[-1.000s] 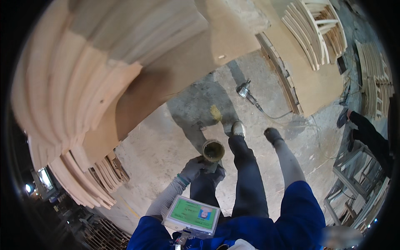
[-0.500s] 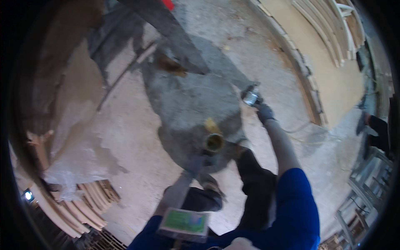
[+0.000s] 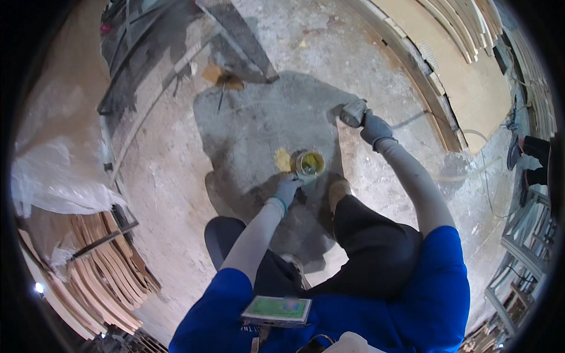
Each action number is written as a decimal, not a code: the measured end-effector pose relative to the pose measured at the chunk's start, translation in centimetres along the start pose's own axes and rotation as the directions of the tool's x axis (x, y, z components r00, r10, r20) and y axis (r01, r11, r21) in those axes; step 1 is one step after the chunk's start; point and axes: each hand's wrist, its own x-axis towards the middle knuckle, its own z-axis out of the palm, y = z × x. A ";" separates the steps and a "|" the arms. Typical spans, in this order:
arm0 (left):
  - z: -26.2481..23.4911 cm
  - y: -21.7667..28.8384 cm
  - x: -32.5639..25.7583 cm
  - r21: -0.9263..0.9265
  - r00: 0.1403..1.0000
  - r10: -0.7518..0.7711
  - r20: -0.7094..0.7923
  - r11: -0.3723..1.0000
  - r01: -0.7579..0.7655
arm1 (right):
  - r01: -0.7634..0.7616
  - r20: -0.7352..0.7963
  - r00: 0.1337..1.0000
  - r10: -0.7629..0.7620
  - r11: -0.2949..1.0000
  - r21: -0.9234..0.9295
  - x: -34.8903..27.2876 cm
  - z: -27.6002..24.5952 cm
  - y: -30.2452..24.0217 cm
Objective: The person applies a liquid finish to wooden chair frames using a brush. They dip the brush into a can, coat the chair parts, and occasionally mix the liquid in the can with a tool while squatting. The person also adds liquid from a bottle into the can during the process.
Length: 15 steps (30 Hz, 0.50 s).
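Note:
My left hand, gloved in grey, is closed on the near left side of a small open can. Yellow-green liquid shows inside the can, which is low over or on the floor. Out to the front right, my gloved right hand is closed around a spray gun with a grey metal cup. A thin hose trails rightward from it. The fingers of my right hand are partly hidden behind its back. Beside the can lies a yellow patch on the concrete.
Plastic-wrapped material and stacked curved wooden strips stand at left. A dark board and a brown scrap lie ahead. At right are a board-topped platform, metal frames and another person's legs.
My left hand has carried the can forward and slightly right of the yellow patch. My right hand has moved slightly forward, and the spray gun's cup has turned. My knees are more bent.

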 end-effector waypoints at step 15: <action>1.2 13.3 -2.9 0.253 0.957 0.243 0.160 0.927 -0.278 | -0.553 0.524 0.805 0.278 0.670 0.495 -7.4 -3.9 6.0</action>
